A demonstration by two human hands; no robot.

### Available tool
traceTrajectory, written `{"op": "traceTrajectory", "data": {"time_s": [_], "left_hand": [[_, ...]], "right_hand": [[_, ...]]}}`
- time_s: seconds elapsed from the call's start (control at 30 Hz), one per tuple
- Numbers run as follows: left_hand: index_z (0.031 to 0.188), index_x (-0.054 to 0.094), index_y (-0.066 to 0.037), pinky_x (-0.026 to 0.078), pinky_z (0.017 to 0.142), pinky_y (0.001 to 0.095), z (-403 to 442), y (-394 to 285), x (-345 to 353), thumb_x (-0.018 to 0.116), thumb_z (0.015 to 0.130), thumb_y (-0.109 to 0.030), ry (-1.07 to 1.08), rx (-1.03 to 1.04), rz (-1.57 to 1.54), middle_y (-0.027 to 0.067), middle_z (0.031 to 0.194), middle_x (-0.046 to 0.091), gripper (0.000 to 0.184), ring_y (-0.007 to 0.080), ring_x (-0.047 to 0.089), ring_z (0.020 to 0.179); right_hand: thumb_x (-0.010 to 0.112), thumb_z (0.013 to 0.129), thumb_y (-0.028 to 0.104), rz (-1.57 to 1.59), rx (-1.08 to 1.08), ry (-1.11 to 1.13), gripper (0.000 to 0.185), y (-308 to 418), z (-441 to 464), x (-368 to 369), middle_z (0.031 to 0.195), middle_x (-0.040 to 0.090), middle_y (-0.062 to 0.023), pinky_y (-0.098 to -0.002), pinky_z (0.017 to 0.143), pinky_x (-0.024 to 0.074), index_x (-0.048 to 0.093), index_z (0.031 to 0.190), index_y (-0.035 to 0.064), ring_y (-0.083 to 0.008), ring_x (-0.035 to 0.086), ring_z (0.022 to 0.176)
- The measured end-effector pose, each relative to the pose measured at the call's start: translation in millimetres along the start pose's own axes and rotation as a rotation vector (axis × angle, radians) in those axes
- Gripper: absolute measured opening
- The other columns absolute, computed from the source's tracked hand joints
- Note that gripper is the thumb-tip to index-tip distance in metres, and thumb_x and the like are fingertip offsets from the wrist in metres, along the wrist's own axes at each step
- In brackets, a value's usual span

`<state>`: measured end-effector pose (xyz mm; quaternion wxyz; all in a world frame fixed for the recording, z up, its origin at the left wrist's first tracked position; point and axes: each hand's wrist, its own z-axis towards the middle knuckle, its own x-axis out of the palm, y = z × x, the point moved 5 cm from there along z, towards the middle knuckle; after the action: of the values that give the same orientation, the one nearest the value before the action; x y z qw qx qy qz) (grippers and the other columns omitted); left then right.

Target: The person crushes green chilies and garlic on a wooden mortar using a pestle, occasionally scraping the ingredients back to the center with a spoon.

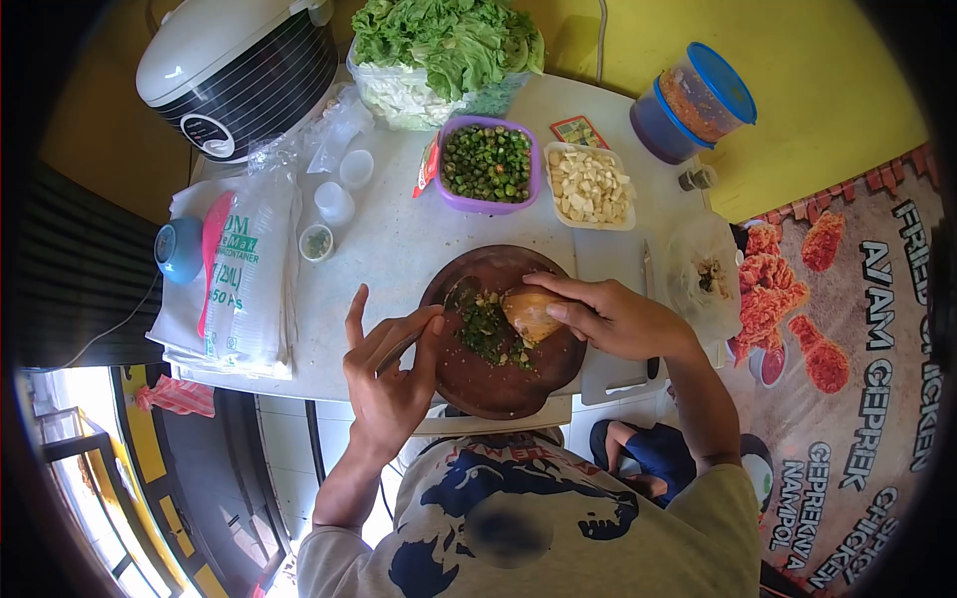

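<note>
Our left hand (391,371) pinches a slim metal spoon (462,292) in its fingers, while our right hand (626,317) has its fingers closed around a golden-brown rounded piece (531,315) of unclear material, against a chopped green mixture (482,331) in the round brown dish (538,385). The mixture looks partly broken down, with distinct bits left; the purple plastic tub (536,179) of green pieces sits well filled on the white worktop (389,269). We read "CONTAINER" on the clear plastic package (261,289) and "AYAM GEPREK" and "GEPREKNYA NAMPOL" on the printed banner (797,404).
</note>
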<state>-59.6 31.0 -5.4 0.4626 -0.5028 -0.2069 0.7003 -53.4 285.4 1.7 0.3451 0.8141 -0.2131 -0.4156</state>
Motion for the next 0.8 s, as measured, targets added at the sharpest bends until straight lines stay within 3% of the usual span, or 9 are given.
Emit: {"op": "traceTrajectory", "data": {"time_s": [0.03,0.1,0.23,0.33,0.4,0.43,0.5,0.73,0.8], "left_hand": [[0.099,0.077,-0.004,0.031,0.119,0.0545,1.0,-2.1,1.9,0.075,0.089,-0.002,0.023,0.005,-0.004,0.0060,0.082,0.078,0.010,0.0181,0.073,0.070],[0.099,0.077,-0.004,0.031,0.119,0.0545,-0.8,-4.4,5.0,0.075,0.089,-0.002,0.044,0.005,-0.006,0.0062,0.083,0.078,0.010,0.0182,0.073,0.070],[0.100,0.077,-0.005,0.030,0.120,0.0549,-6.0,-9.4,12.8,0.076,0.088,-0.001,0.135,0.022,-0.091,0.0067,0.086,0.079,0.012,0.0186,0.075,0.074],[0.099,0.077,-0.004,0.029,0.120,0.0548,-4.9,-12.8,4.4,0.075,0.088,-0.001,0.095,0.010,-0.091,0.0071,0.086,0.079,0.012,0.0185,0.076,0.075],[0.098,0.077,-0.004,0.029,0.120,0.0547,-2.9,-9.1,-3.8,0.074,0.088,0.000,0.028,-0.007,-0.066,0.0075,0.084,0.078,0.011,0.0186,0.075,0.074],[0.098,0.077,-0.004,0.029,0.120,0.0547,-3.0,-7.4,-6.0,0.074,0.088,0.000,0.025,-0.008,-0.063,0.0075,0.084,0.078,0.011,0.0186,0.075,0.074],[0.097,0.077,-0.003,0.029,0.120,0.0546,-3.2,-2.5,-9.1,0.074,0.088,0.001,0.036,-0.040,-0.018,0.0074,0.082,0.078,0.010,0.0189,0.075,0.073],[0.097,0.077,-0.003,0.031,0.119,0.0544,5.3,2.6,-8.8,0.074,0.088,0.001,0.055,-0.041,0.014,0.0075,0.079,0.077,0.010,0.0192,0.074,0.070],[0.096,0.076,-0.003,0.032,0.119,0.0545,6.1,4.0,-10.9,0.074,0.087,0.001,0.058,-0.034,0.047,0.0076,0.079,0.077,0.010,0.0191,0.074,0.068]], "right_hand": [[0.047,0.110,0.028,-0.006,-0.001,0.003,0.047,-2.0,-6.5,2.6,0.075,0.063,-0.0186,-0.0404,0.065,0.0494,0.045,0.154,0.0133,-0.0266,0.059,0.058],[0.048,0.109,0.025,0.460,0.156,-0.112,0.050,-14.0,-22.3,10.9,0.076,0.060,-0.0122,-0.0364,0.063,0.0480,0.040,0.157,0.0119,-0.0196,0.051,0.057],[0.048,0.109,0.025,0.518,0.260,-0.188,0.051,-11.8,-34.5,28.5,0.080,0.062,-0.0122,-0.0348,0.063,0.0485,0.038,0.158,0.0126,-0.0205,0.057,0.058],[0.050,0.109,0.026,0.205,0.055,-0.329,0.050,-3.5,-23.2,36.1,0.080,0.064,-0.0149,-0.0353,0.062,0.0506,0.041,0.157,0.0148,-0.0235,0.065,0.061],[0.052,0.107,0.029,-0.219,-0.215,-0.456,0.050,13.3,-14.8,37.8,0.082,0.066,-0.0186,-0.0395,0.057,0.0537,0.044,0.154,0.0156,-0.0300,0.071,0.068],[0.052,0.107,0.029,-0.219,-0.218,-0.454,0.050,21.1,-14.3,38.8,0.082,0.066,-0.0186,-0.0395,0.057,0.0537,0.044,0.154,0.0156,-0.0300,0.071,0.068],[0.054,0.105,0.031,-0.552,0.001,-0.314,0.050,35.3,-13.3,42.6,0.083,0.067,-0.0215,-0.0452,0.053,0.0547,0.046,0.152,0.0159,-0.0355,0.070,0.065],[0.052,0.105,0.032,-0.723,-0.059,-0.248,0.050,51.7,6.4,34.4,0.080,0.066,-0.0214,-0.0458,0.049,0.0543,0.045,0.152,0.0164,-0.0367,0.067,0.056],[0.058,0.103,0.032,-0.705,-0.032,-0.167,0.054,45.4,5.3,33.4,0.081,0.066,-0.0198,-0.0452,0.047,0.0523,0.043,0.153,0.0189,-0.0360,0.066,0.054]]}}
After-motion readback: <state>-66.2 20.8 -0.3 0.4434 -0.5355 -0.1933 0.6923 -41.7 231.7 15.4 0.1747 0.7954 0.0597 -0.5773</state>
